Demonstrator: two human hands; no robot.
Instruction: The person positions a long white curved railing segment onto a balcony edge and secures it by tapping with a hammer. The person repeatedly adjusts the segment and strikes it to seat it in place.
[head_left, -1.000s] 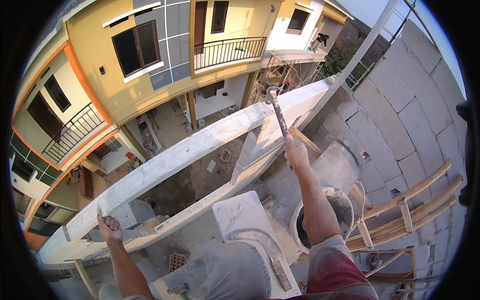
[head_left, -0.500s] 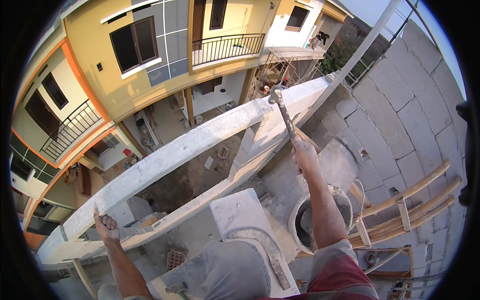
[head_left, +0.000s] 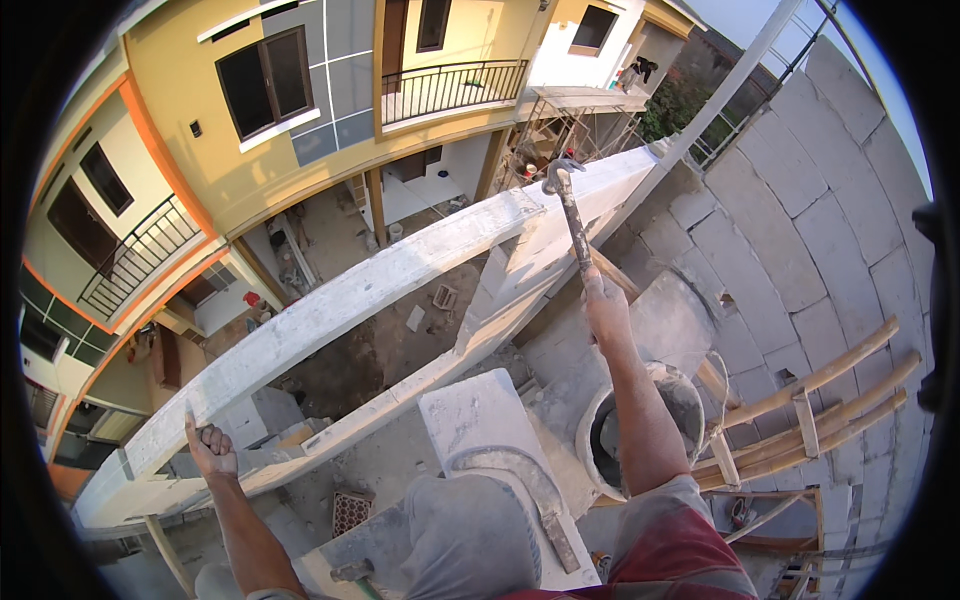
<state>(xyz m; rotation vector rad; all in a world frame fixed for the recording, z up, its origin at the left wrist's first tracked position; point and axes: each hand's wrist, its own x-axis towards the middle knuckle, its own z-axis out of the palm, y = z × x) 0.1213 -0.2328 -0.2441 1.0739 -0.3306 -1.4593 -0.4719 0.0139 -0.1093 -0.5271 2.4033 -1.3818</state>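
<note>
Since the earlier frame, we see that the hammer head has shifted a little rightward along the wall, while the left hand has stayed near the far-left stretch. Nearest us lies a small hammer with a green handle [head_left: 352,571], then a pale rectangular block [head_left: 470,408] carrying a grey curved tool [head_left: 547,487]. A round, mortar-smeared bucket [head_left: 584,440] stands just beyond, partly behind the right forearm. The left hand [head_left: 213,450] has curled fingers and one digit extended up against the wall; we cannot tell whether they pinch anything. The right hand [head_left: 606,308] has its fingers wrapped round a mortar-spattered hammer [head_left: 574,222], its head over the long white block wall [head_left: 340,292]; contact is unclear. Farther off, we see a yellow building [head_left: 190,85].
</note>
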